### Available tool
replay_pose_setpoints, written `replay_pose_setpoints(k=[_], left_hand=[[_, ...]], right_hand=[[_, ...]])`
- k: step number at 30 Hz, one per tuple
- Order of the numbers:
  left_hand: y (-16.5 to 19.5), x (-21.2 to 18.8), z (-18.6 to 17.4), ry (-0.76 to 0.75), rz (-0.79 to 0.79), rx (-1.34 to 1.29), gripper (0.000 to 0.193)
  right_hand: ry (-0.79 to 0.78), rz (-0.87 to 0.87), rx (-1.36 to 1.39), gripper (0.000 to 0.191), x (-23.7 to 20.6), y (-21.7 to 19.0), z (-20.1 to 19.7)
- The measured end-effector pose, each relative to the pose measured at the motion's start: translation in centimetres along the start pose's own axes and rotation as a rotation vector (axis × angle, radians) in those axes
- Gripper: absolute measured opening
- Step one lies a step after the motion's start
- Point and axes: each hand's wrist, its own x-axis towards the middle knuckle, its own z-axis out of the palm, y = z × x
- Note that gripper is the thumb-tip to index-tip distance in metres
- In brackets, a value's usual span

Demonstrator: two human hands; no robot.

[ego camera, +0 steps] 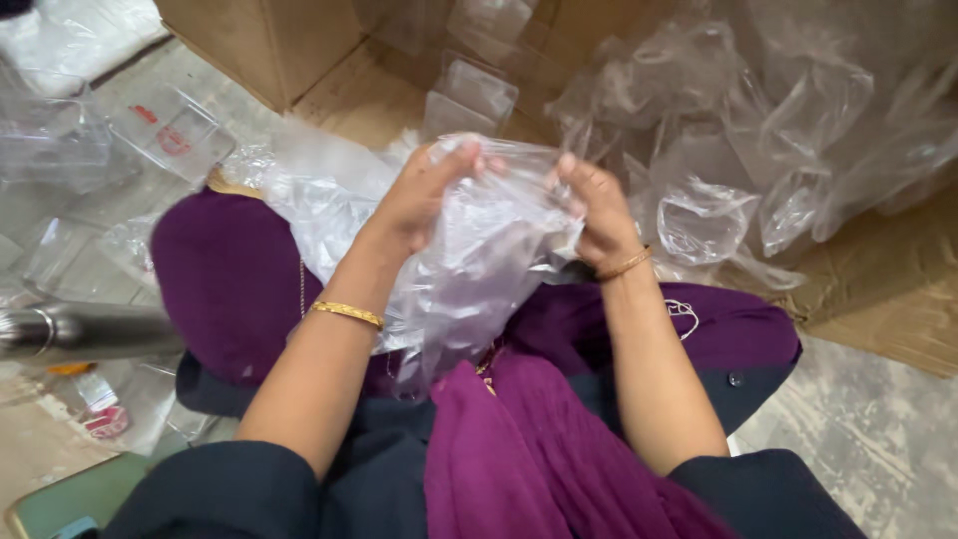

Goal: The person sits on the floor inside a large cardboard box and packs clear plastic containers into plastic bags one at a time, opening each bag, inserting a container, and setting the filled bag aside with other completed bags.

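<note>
I sit on the floor with purple cloth (230, 279) over my knees. Both hands hold one clear plastic bag (479, 269) above my lap. My left hand (419, 195) grips its upper left edge, fingers curled over the film. My right hand (597, 210) pinches the upper right edge. The bag hangs down crumpled between my forearms. A gold bangle circles each wrist.
A pile of clear plastic bags (758, 130) lies ahead and to the right on flattened cardboard (888, 289). More clear packets (170, 130) lie on the concrete floor at left. A steel bottle (80, 331) lies on its side by my left knee. A brown carton (259, 40) stands behind.
</note>
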Motion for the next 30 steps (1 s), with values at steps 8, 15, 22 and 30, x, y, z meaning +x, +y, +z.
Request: replay_pose_setpoints(k=[8, 15, 22, 30], left_hand=[[2.6, -1.2, -6.6, -0.101, -0.215, 0.286, 0.025], [1.1, 4.9, -10.3, 0.32, 0.137, 1.098, 0.031], [-1.6, 11.7, -12.8, 0.263, -0.101, 1.26, 0.032], [-5.5, 14.0, -14.3, 0.155, 0.091, 0.941, 0.054]], right_hand=[[0.126, -0.143, 0.423, 0.018, -0.6, 1.1, 1.2], [0.335, -0.228, -0.406, 0.012, 7.6, 3.6, 3.6], [0.435, -0.652, -1.393, 0.054, 14.5, 6.0, 1.4], [0.407, -0.422, -1.333, 0.059, 15.4, 7.0, -1.5]])
